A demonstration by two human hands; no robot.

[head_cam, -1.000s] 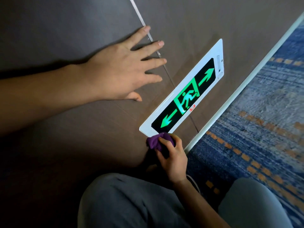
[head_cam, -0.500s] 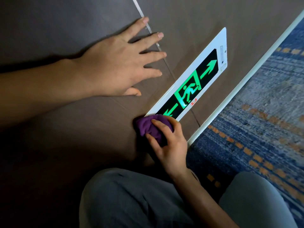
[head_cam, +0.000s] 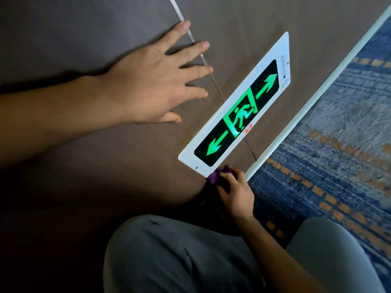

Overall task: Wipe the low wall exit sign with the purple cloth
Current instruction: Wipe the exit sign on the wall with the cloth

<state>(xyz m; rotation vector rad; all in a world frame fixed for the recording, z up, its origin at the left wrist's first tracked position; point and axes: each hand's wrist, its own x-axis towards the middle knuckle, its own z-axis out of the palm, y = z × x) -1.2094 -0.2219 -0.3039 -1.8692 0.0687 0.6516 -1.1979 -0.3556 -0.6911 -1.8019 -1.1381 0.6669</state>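
The exit sign point(head_cam: 237, 115) is a long white-framed panel low on the brown wall, with a lit green running figure and two green arrows on black. My right hand point(head_cam: 234, 191) grips the bunched purple cloth point(head_cam: 218, 174) and holds it against the sign's lower left corner. Most of the cloth is hidden under my fingers. My left hand point(head_cam: 156, 81) lies flat on the wall to the upper left of the sign, fingers spread, holding nothing.
A pale skirting strip point(head_cam: 313, 98) runs along the wall's foot just right of the sign. Blue carpet with orange dashes point(head_cam: 338, 157) covers the floor. My grey-trousered knees point(head_cam: 190, 256) fill the bottom of the view, close to the wall.
Half a second ago the cloth covered the sign's left end; now it has slid down off the face to the lower left corner. My left hand stays pressed on the wall.
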